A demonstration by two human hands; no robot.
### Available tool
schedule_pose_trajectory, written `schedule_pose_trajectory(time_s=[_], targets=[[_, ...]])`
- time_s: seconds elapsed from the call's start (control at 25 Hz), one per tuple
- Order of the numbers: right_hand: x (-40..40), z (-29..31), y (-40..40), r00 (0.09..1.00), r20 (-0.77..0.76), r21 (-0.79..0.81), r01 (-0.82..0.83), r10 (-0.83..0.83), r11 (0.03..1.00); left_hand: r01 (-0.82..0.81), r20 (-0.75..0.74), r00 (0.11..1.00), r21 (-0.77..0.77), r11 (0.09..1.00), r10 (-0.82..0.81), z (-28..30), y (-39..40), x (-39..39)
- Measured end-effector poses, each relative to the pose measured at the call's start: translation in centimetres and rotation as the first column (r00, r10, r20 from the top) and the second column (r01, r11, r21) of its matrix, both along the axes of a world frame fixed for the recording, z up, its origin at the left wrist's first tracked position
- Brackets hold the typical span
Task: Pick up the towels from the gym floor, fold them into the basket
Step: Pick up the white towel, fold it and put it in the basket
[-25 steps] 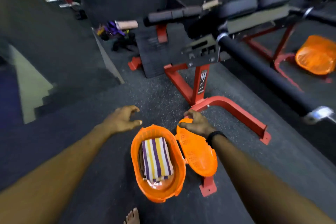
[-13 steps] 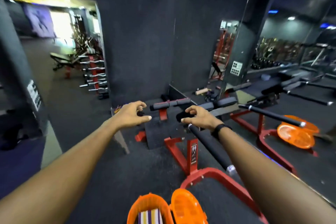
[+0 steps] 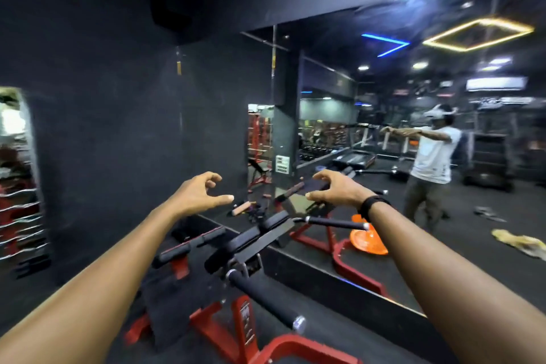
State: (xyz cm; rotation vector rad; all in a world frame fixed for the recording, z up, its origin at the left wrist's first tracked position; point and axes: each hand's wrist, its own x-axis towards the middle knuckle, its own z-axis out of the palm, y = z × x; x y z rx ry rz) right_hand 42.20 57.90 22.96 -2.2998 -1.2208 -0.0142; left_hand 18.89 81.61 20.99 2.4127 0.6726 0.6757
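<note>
dark gym walls and a big wall mirror (image 3: 384,127) fill what we see, with a black rubber floor (image 3: 310,331) below. of the task's things we find only reflections: a yellowish towel (image 3: 521,242) lies crumpled on the floor in the mirror, well to the right, and the orange basket (image 3: 369,241) shows there too, on the floor beside the red legs of the reflected bench. we cannot tell whether its lid is up or down, since our right forearm covers part of it.

our left hand (image 3: 201,193) is stretched out in front of us in the air, fingers loosely curled and spread, thumb pointing right, holding nothing. our right hand (image 3: 339,189) is out at the same height, fingers loosely bent and apart, also holding nothing; a black wristband (image 3: 373,204) sits on that wrist. the two hands are near each other but not touching.

under our arms stands a red-framed exercise bench (image 3: 242,316) with black pads and a black padded bar (image 3: 266,297) ending in a metal cap. at the far left a rack of chrome bars (image 3: 20,224) shows, blurred. in the mirror we see a person in a white shirt (image 3: 432,156) with both arms held out, under a yellow diamond-shaped ceiling light (image 3: 478,34) and a blue strip light (image 3: 387,44).
</note>
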Motion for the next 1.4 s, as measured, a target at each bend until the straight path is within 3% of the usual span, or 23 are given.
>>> schedule_pose_trajectory(time_s=[0.28,0.48,0.68,1.0,1.4], targets=[[0.4,0.8,-13.6,0.933,-0.008,0.031,0.360,-0.360,0.932,0.338,-0.019,0.941,0.059,0.939,-0.338,1.3,-7.4,9.8],[-4.3,-0.1,-26.6,0.764,-0.056,0.026,0.644,-0.642,0.765,0.609,-0.016,0.792,0.098,0.787,-0.610,0.7,-18.0,15.1],[-12.3,-1.1,-40.7,0.530,-0.033,-0.014,0.847,-0.847,0.531,0.808,-0.021,0.584,0.108,0.578,-0.812,-0.7,-31.7,17.0],[-23.1,-2.2,-57.0,0.227,-0.048,-0.067,0.971,-0.973,0.230,0.956,-0.041,0.284,0.087,0.279,-0.958,-2.2,-50.8,15.9],[-26.2,-2.3,-77.1,0.087,-0.020,-0.076,0.993,-0.996,0.088,0.988,-0.023,0.140,0.071,0.138,-0.990,-2.4,-73.5,17.3]])
